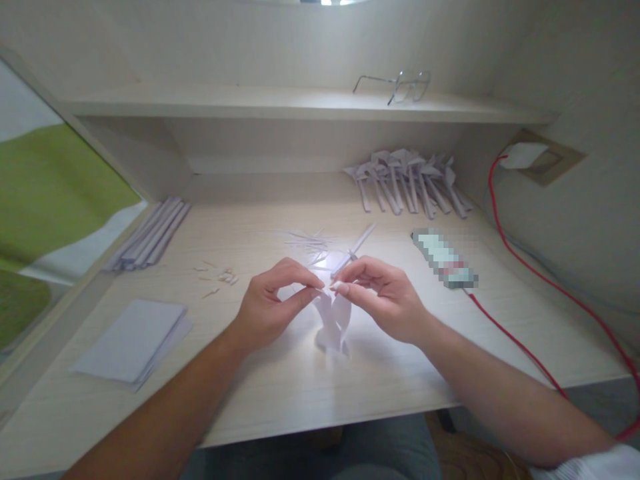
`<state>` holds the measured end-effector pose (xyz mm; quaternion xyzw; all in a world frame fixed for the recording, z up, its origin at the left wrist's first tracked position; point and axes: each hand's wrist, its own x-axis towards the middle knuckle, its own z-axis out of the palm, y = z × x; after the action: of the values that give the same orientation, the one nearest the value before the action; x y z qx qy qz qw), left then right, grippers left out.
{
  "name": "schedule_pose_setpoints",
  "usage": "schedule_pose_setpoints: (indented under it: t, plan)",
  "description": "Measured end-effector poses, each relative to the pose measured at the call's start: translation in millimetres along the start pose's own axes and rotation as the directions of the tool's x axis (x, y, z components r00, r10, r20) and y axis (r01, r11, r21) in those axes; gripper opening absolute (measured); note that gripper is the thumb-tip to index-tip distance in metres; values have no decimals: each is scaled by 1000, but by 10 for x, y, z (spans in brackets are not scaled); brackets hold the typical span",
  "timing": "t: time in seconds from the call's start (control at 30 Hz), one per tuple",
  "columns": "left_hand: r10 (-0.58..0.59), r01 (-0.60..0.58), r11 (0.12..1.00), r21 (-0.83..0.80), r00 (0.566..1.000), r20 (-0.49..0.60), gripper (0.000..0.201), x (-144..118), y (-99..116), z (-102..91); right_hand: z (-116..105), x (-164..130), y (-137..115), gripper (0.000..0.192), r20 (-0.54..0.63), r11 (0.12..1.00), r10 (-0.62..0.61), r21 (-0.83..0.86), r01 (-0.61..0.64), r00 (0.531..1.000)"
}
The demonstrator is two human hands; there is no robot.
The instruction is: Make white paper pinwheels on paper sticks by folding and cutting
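Note:
My left hand [273,303] and my right hand [383,297] meet over the middle of the pale wooden desk [280,393]. Both pinch the top of a folded white paper piece [333,323] that hangs down between them, its lower end touching the desk. Thumbs and forefingers of both hands close on the paper's upper edge. Just behind my hands lie a thin white paper strip [357,243] and several fine paper shavings [305,241].
A stack of white sheets [133,340] lies at front left, a bundle of folded strips [150,235] at back left, finished folded paper pieces [413,183] at back right. A blurred phone [444,259] with a red cable [520,267] sits right. Glasses [400,85] rest on the shelf.

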<state>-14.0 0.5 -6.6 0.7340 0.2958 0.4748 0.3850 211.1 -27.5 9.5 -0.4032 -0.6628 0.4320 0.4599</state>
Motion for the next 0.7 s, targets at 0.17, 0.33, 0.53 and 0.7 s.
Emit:
schedule_pose_setpoints:
  t: [0.17,0.33,0.53,0.7]
  plan:
    - [-27,27,1000,-8,1000,-13,7,-17,2,29,47,-17,-8,10,5,998,-27,-58,28,1000]
    - [-55,55,998,-38,998,-5,10,-24,-4,40,73,-18,9,11,11,999,-34,-42,35,999]
    - [-87,86,995,-42,996,-7,10,-38,-13,46,85,-21,15,12,-2,999,-25,-33,25,1000]
    - [-115,111,992,-54,991,-64,14,-48,-20,70,92,-31,23,14,-2,1000,-6,-3,6,1000]
